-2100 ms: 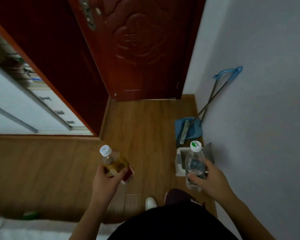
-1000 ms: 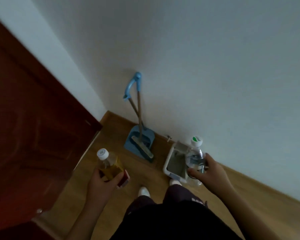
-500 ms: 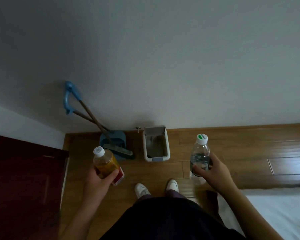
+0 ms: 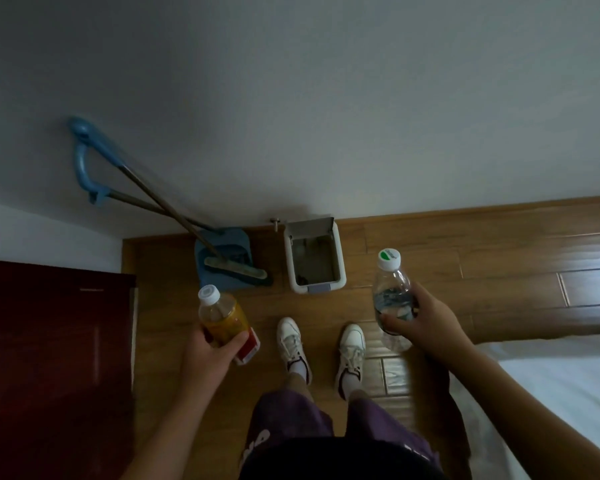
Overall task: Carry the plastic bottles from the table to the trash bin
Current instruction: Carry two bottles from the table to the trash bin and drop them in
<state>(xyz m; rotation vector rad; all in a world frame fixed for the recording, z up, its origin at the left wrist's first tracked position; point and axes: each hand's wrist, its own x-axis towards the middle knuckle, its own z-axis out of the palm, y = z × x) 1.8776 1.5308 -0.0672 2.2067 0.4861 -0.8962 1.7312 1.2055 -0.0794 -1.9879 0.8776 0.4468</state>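
The left hand [image 4: 212, 351] gripped a tea bottle [image 4: 226, 320]; the right hand [image 4: 426, 327] gripped a water bottle [image 4: 392, 299]. Ahead between both hands, the open trash bin [image 4: 340, 258] stood against the wall, bare floor [image 4: 482, 258] before it.

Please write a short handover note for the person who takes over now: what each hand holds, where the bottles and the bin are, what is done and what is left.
Left hand: closed around the bottle with yellow drink, cap on, red label at its base.
Right hand: closed around the clear water bottle, white and green cap on.
Trash bin: on the wooden floor against the wall, just ahead of the shoes, lid up, opening clear. A blue dustpan and broom stand to its left.
Done: both bottles are brought to the bin.
Left: drop each bottle into the bin; neither is inside yet.
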